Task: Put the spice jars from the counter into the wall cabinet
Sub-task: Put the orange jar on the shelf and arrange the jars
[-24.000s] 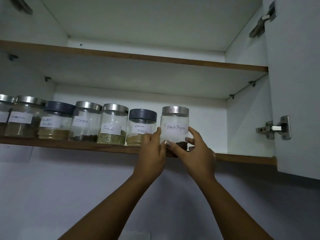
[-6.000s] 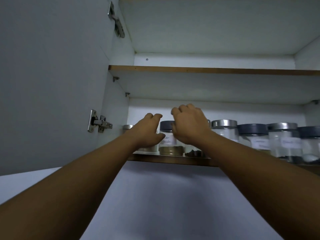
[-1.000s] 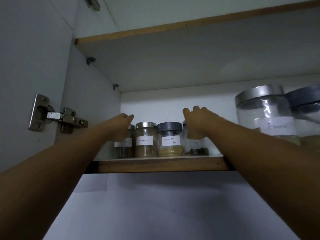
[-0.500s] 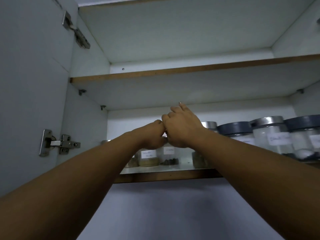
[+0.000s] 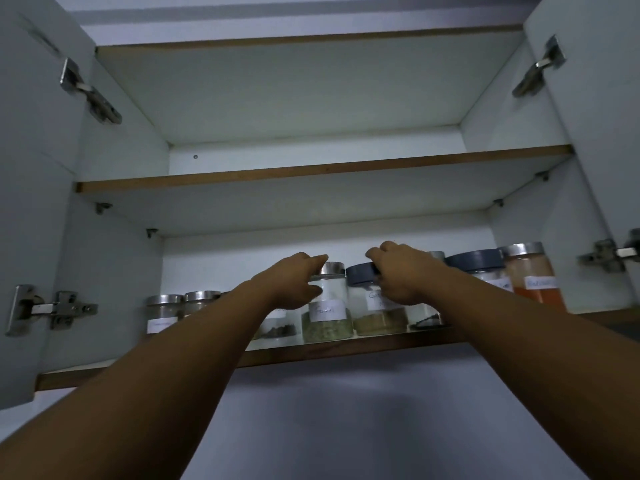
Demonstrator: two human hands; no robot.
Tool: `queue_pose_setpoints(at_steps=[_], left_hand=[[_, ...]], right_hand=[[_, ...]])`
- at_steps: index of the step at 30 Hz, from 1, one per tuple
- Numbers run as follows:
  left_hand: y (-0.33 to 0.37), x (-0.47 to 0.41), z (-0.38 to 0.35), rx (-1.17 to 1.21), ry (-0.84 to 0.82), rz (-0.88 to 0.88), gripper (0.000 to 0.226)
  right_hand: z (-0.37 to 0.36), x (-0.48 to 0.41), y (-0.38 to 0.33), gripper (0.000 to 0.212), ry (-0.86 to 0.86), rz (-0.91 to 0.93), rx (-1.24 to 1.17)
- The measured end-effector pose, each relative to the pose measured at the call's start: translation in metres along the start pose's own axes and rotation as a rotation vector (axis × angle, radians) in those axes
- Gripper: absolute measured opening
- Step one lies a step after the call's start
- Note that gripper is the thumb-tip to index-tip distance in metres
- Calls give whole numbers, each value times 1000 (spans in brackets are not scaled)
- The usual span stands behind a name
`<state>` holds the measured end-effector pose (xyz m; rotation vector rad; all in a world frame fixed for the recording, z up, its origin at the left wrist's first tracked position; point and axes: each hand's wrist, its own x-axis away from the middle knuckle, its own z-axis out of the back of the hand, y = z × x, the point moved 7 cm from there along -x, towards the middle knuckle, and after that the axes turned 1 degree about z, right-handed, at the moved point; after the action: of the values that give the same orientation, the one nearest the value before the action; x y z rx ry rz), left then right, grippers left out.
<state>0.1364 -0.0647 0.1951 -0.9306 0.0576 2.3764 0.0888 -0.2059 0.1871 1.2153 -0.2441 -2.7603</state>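
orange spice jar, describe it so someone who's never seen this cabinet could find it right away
Look in the open wall cabinet, on its lowest shelf, where the jars stand in a row. The orange spice jar is at the far right end, silver-lidded, the only one with bright orange contents.

Wall cabinet (image 5: pixel 311 98), both doors open, seen from below. Row of labelled spice jars on the lower shelf (image 5: pixel 346 351). Left hand (image 5: pixel 294 285) curls around the steel-lidded fennel jar (image 5: pixel 327 306). Right hand (image 5: pixel 398 275) grips the grey-lidded jar (image 5: pixel 374 313) just beside it. Orange-powder jar (image 5: pixel 531 275) at far right. Upper shelf (image 5: pixel 311 171) bare. 4 steel hinges visible.
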Motion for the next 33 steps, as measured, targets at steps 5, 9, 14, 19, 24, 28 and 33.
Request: queue_pose_setpoints(at_steps=[5,9,14,19,24,28,33], left_hand=[[8,-3,17,0,192,-5,26],[-2,-10,19,68,194,49,40],[-8,-26,14,3,200,77,34],[-21,-37,2,-6,190,109,35],[-36,-52,-17,-2,210,113,35],[-47,-68,-35,-39,205,118,34],[-61,-87,-55,-89,185,107,28]], right_hand=[[-4,2,0,44,6,54,5],[-3,-7,-2,35,34,28,7],[-18,-21,-9,32,23,21,29],[-30,-40,-9,33,0,41,61],[-49,-66,-5,28,-36,-9,38],[-66,-84,-2,23,-53,-36,15],[-87,-106,-4,24,-131,-44,50]])
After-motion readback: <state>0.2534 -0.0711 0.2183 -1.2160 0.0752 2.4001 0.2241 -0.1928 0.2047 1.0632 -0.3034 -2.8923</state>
